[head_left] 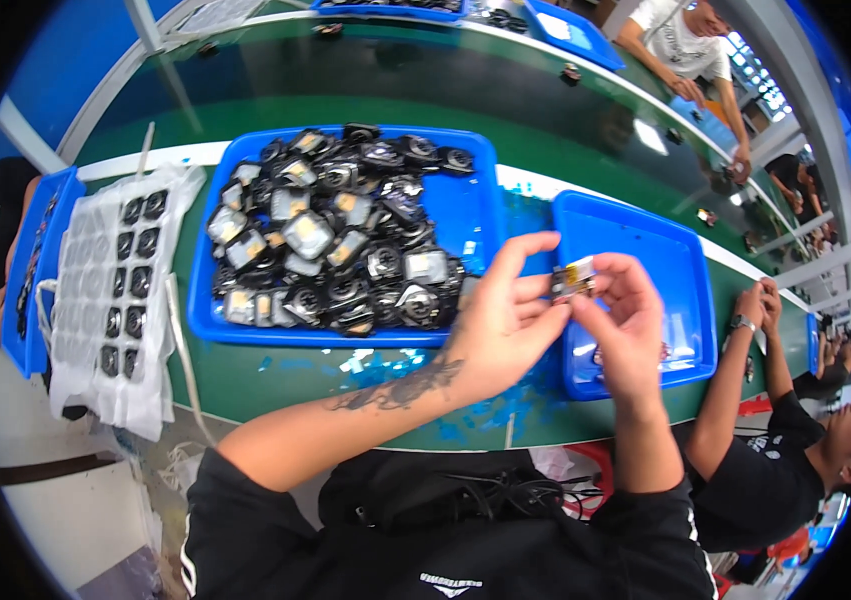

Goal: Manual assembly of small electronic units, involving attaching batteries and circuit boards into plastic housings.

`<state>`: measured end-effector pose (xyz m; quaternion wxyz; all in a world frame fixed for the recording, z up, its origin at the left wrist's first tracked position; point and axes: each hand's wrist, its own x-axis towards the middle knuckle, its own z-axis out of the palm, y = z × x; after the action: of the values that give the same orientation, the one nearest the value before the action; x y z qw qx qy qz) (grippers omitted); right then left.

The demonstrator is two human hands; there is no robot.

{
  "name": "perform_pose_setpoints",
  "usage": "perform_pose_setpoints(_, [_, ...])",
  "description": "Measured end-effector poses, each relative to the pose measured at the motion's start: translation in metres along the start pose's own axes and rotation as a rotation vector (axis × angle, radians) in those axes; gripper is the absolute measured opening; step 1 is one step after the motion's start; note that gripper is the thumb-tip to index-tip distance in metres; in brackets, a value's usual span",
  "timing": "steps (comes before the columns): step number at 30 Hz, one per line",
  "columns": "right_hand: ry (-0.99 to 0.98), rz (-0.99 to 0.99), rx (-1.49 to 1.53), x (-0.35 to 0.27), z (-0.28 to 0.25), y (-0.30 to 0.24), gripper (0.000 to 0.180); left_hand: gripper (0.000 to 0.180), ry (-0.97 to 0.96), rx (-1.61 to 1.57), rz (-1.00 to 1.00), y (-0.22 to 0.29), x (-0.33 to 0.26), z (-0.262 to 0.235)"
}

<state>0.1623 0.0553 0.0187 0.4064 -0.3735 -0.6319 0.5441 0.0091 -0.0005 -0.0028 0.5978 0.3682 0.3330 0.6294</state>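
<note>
Across the long, glossy dark-green belt [395, 75] are a shallow blue plastic tray [597, 56] and a person in a white T-shirt [673, 45]; nearer, leftward of it, lies a pocketed white plastic tray [85, 265].

1. Tee [365, 565] was blk; short slvs [235, 510] ended nr elbows.
2. Wht stripes [188, 555] edged both slvs.
3. Small wht print [451, 582] w/ peaked mark [453, 591] sat on front.
4. L forearm [295, 435] bore dk jagged tattoo [405, 388] nr wrist.
5. L hand [500, 325] & R hand [630, 325] were bare.
</note>
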Motion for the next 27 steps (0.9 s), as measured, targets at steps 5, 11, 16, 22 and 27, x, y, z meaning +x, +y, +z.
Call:
perform_pose_setpoints(5, [-0.1, 0.058, -0.097, 0.059, -0.015, -0.016, 0.048, 0.08, 0.053, 0.355, 0.268, -0.005, -0.004, 0.002])
perform_pose_setpoints(11, [-0.034, 0.316, -0.433, 0.216, -0.048, 0.04, 0.053, 0.052, -0.274, 1.017, 1.001, -0.016, -0.01, 0.007])
perform_pose_setpoints(16, [-0.078, 0.336, -0.751, 0.243, -0.048, 0.068, 0.055, 0.056, -0.429, 1.178, 1.19, -0.012, -0.017, 0.011])
perform_pose_setpoints(22, [0.016, 0.44, -0.658, 0.235, -0.059, 0.054, 0.057, 0.042, -0.376, 1.322, 1.159, -0.013, -0.014, 0.007])
perform_pose_setpoints(27, [-0.172, -0.003, -0.606, 0.189, -0.027, 0.018, 0.027, 0.023, -0.424, 1.518, 0.991, -0.016, -0.01, 0.004])
